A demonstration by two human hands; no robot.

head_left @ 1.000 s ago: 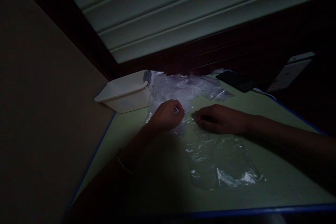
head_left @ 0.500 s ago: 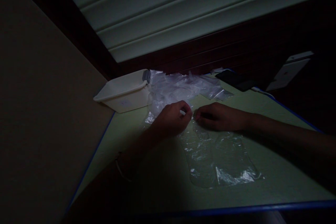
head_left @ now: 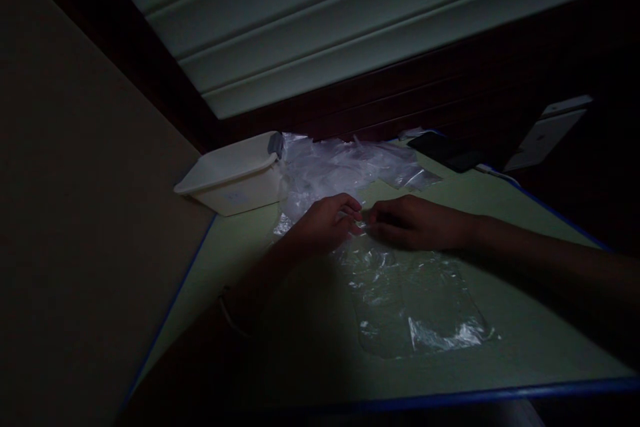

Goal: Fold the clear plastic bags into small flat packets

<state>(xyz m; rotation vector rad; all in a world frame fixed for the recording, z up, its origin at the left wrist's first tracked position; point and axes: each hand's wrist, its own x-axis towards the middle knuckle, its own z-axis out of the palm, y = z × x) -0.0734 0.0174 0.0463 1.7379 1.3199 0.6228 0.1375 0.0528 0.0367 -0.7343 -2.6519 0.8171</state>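
Observation:
A thin, clear plastic piece [head_left: 430,307], looking like a flat bag or disposable glove, lies spread on the pale green table. At its far edge my right hand [head_left: 415,221] is closed, fingertips pinched on the film. Facing it from the left is my left hand [head_left: 330,220], its thumb and fingertips slightly apart close to the same edge. Dim light hides the exact contact at the fingertips. Beyond both hands lies a heap of crumpled clear plastic pieces [head_left: 340,163].
A white plastic bin [head_left: 235,177] with a grey handle clip stands at the back left by the wall. A dark phone-like slab [head_left: 445,151] lies at the back right, with a white cable [head_left: 495,173] beside it. Blue edging [head_left: 450,396] borders the table [head_left: 540,340].
My left thumb and fingers have parted from a pinch. The right hand stays nearly still. The near part of the clear plastic piece has barely moved, while its far edge shifts slightly.

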